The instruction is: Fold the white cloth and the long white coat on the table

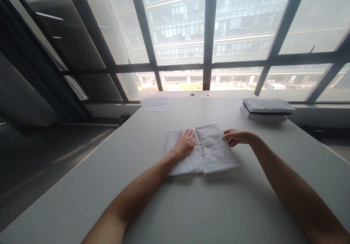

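A folded white cloth (218,151) lies on the white table (207,204), its left and right parts meeting at a seam-like line near the middle. On the left part my left hand (185,143) rests flat, palm down, with fingers stretched out. My right hand (235,137) is at the cloth's upper right edge, its fingers bent and pinching that edge. The thumb side is partly hidden. I cannot tell what kind of garment or linen the cloth is.
Toward the far right of the table sits a stack of folded cloths (266,107), white with a dark layer. Several paper sheets (155,103) lie at the far left. Behind the table stand tall framed windows (177,28), with a dark curtain (35,61) at the left.
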A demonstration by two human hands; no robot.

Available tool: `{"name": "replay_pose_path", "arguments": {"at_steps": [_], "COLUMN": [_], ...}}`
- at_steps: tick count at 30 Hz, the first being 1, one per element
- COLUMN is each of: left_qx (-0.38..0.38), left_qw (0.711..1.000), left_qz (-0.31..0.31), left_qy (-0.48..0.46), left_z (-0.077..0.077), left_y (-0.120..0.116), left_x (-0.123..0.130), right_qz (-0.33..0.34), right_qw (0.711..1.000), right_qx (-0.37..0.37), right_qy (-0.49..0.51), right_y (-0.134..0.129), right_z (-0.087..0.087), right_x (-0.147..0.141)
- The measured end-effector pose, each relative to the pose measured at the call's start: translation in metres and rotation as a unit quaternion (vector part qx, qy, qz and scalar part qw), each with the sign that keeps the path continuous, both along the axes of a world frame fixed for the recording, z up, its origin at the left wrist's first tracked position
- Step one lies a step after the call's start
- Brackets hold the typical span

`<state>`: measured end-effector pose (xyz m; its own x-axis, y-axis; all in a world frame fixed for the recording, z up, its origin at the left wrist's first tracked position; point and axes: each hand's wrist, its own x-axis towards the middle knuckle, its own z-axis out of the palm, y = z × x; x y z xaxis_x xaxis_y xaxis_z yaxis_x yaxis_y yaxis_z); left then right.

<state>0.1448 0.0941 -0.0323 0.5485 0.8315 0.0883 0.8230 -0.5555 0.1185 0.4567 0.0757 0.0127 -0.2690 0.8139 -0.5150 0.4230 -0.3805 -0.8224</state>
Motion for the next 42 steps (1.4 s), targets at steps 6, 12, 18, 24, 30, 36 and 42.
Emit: {"name": "replay_pose_path", "arguments": {"at_steps": [6, 12, 18, 24, 30, 36, 42], "left_qx": [-0.014, -0.005, 0.012, 0.044, 0.044, 0.007, -0.048], "left_qw": [0.999, 0.999, 0.999, 0.998, 0.994, 0.995, 0.997], "left_qz": [-0.039, -0.036, -0.042, -0.031, -0.098, -0.053, -0.05], "left_qy": [0.026, 0.02, 0.01, -0.018, -0.032, -0.082, -0.019], "left_z": [-0.001, 0.0, 0.0, 0.008, 0.009, 0.01, 0.023], "left_y": [0.0, -0.001, -0.006, -0.011, -0.028, -0.025, -0.044], "left_x": [0.001, 0.001, 0.004, 0.008, 0.015, 0.016, -0.005], "right_qz": [-0.027, -0.053, -0.058, -0.055, -0.063, -0.059, -0.063], "right_qw": [0.998, 0.993, 0.992, 0.992, 0.992, 0.991, 0.991], "right_qx": [0.035, 0.068, 0.076, 0.076, 0.071, 0.081, 0.095], "right_qy": [0.052, 0.081, 0.085, 0.087, 0.083, 0.083, 0.07], "right_y": [-0.003, -0.009, -0.011, -0.01, -0.009, -0.01, -0.015], "right_z": [0.013, 0.024, 0.027, 0.026, 0.027, 0.029, 0.035], "right_x": [-0.009, -0.025, -0.029, -0.029, -0.031, -0.033, -0.039]}}
